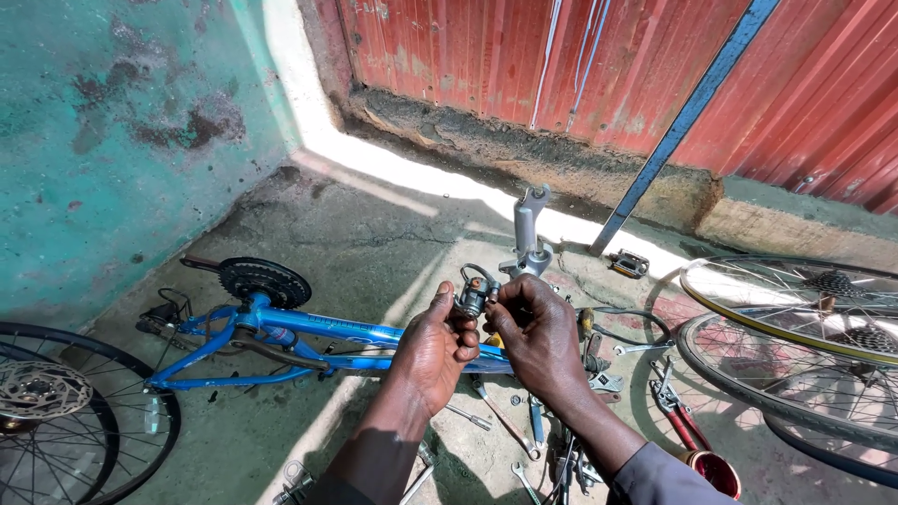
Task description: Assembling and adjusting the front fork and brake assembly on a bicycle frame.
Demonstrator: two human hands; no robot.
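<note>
Both hands meet in mid-air above a blue bicycle frame (309,327) lying on the concrete floor (374,234). The left hand (432,346) pinches a small metal derailleur (475,292) between thumb and fingertips, holding it upright at chest height; the right hand (535,329) has its fingers closed on the part's right side, seemingly at a bolt or cable end (the exact contact is hidden by the fingers). To do this step well, it seems best that the left hand keep the part steady and turned toward the light while the right works in small, controlled twists, so that no loose piece drops among the tools below. Count of things in view: one frame, with one toothed chainring (264,280) at its near end; one grey stem (528,234) rising behind the hands; one pedal (630,265) by the wall; three wheels, one with a disc at lower left (56,411) and two overlapping at right (795,327); one red-handled pliers (675,407); and several wrenches (510,430) scattered under the forearms, too overlapped to count exactly.
</note>
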